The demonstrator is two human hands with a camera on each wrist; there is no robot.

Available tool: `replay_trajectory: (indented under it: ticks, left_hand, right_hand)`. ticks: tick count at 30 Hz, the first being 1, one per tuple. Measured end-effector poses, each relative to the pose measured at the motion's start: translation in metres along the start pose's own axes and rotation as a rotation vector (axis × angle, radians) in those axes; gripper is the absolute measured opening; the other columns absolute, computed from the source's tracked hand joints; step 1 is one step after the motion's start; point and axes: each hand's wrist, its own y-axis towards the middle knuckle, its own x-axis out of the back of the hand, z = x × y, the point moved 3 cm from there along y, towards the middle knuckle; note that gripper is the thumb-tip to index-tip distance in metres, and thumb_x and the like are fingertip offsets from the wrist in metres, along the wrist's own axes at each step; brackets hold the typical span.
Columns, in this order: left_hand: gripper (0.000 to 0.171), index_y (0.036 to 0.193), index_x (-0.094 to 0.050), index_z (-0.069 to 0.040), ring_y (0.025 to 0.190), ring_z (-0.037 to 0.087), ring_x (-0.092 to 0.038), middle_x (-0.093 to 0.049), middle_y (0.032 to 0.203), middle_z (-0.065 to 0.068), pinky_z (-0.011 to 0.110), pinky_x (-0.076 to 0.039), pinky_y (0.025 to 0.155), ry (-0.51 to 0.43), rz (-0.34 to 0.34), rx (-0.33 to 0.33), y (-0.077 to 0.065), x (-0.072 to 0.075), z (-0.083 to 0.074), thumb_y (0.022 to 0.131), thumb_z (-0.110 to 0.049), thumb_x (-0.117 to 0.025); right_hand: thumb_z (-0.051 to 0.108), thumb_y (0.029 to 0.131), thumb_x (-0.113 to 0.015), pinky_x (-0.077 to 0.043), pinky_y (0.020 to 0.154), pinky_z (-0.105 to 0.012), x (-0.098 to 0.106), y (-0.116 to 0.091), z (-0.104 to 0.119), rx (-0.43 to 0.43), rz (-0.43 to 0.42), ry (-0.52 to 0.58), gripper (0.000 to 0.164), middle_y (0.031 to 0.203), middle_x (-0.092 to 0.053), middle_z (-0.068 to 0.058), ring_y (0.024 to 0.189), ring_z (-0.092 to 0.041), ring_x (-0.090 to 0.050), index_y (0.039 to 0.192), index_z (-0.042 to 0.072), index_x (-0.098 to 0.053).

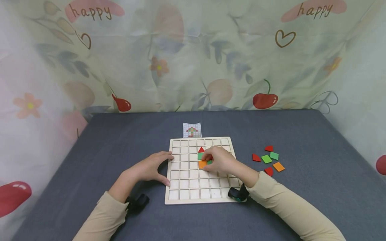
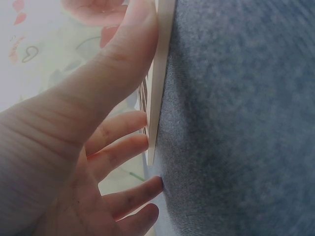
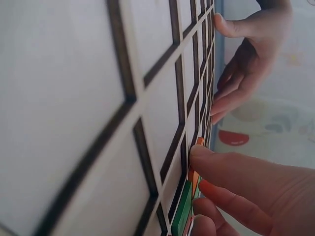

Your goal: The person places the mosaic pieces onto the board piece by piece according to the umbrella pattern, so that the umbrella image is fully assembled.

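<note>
A pale wooden grid board (image 1: 205,201) lies in the middle of the table. Along its left edge rests my left hand (image 1: 152,167), thumb and fingers spread; the left wrist view shows the thumb (image 2: 135,34) against the board's rim. My right hand (image 1: 221,160) pinches an orange square tile (image 1: 202,164) between thumb and fingers, at a cell in the board's middle. In the right wrist view the orange tile (image 3: 193,172) is partly covered by fingertips. Above it sit a green tile (image 1: 200,156) and a red triangle tile (image 1: 201,150). Another green tile (image 1: 209,162) is mostly hidden under the hand.
Right of the board lie several loose tiles: red rounded ones (image 1: 256,157), green squares (image 1: 266,159) and an orange square (image 1: 278,166). A small printed pattern card (image 1: 192,130) touches the board's far edge. A patterned curtain (image 1: 193,67) hangs behind the dark table (image 1: 126,134).
</note>
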Motion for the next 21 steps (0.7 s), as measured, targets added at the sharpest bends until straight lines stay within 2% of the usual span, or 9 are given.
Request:
replay_trajectory:
  ticks: [5,12,21]
  left_hand:
    - [0.089,0.136,-0.044,-0.002,0.137,0.035,-0.033,-0.036,0.148,0.017,0.051,-0.030,0.109,-0.003,0.002,0.000,0.000,0.000,0.000,0.066,-0.043,-0.081]
    - [0.089,0.136,-0.044,-0.002,0.136,0.036,-0.033,-0.036,0.148,0.018,0.051,-0.030,0.109,-0.008,0.005,-0.004,-0.001,0.001,-0.001,0.066,-0.042,-0.081]
    - [0.090,0.137,-0.043,-0.003,0.138,0.036,-0.031,-0.033,0.149,0.017,0.052,-0.029,0.110,-0.015,0.017,0.014,0.000,0.001,-0.001,0.067,-0.042,-0.081]
  right_hand:
    - [0.015,0.073,-0.079,-0.048,0.076,-0.028,0.005,-0.003,-0.002,0.007,-0.009,0.024,0.022,0.088,-0.069,-0.001,0.083,-0.013,-0.059,0.093,0.010,-0.071]
    - [0.015,0.077,-0.074,-0.044,0.062,-0.024,0.025,-0.013,-0.019,-0.011,-0.041,0.096,0.022,0.089,-0.066,-0.007,0.067,-0.013,-0.053,0.097,0.007,-0.069]
    - [0.015,0.080,-0.072,-0.046,0.063,-0.026,0.061,-0.034,-0.053,-0.034,-0.094,0.080,0.028,0.091,-0.066,-0.013,0.071,-0.017,-0.056,0.103,0.000,-0.066]
